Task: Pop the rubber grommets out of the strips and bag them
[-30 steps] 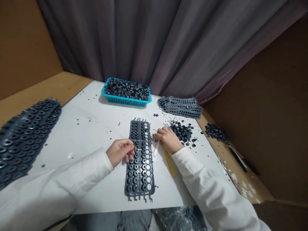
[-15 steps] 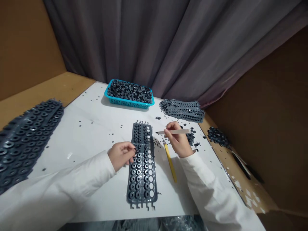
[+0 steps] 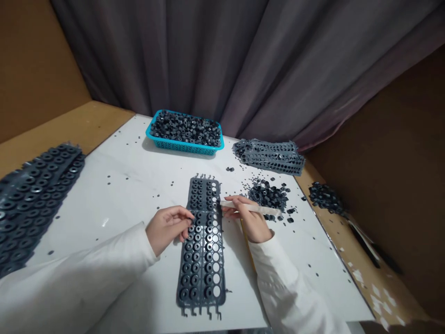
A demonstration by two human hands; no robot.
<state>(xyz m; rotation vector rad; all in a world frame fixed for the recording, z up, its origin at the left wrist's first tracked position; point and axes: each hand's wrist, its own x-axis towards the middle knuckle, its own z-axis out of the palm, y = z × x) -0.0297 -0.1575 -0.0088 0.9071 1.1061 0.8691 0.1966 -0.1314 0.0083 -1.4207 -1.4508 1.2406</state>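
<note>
A dark moulded rubber sheet (image 3: 203, 241) with rows of raised ring-shaped parts lies lengthwise before me. Its right column shows round holes with the white table behind. My left hand (image 3: 170, 227) is at the sheet's left edge, thumb and forefinger pinched together; a dark bit shows at the fingertips, but I cannot tell whether it is a loose ring or part of the sheet. In my right hand (image 3: 248, 215) are pale tweezers (image 3: 267, 210), their dark tip at the right column's upper part. A yellow craft knife (image 3: 247, 241) lies partly hidden beneath the right hand and sleeve.
A blue basket (image 3: 186, 147) full of small black parts stands at the back. Punched sheets (image 3: 271, 155) lie right of it, with a heap of black bits (image 3: 269, 195) nearer. More ringed sheets (image 3: 38, 195) are stacked at left. Another dark pile (image 3: 325, 197) sits beyond the table's right edge.
My right hand has come left and down, bringing the tweezers' tip from beside the sheet to its right column, and now covers part of the knife. My left hand stays at the left edge.
</note>
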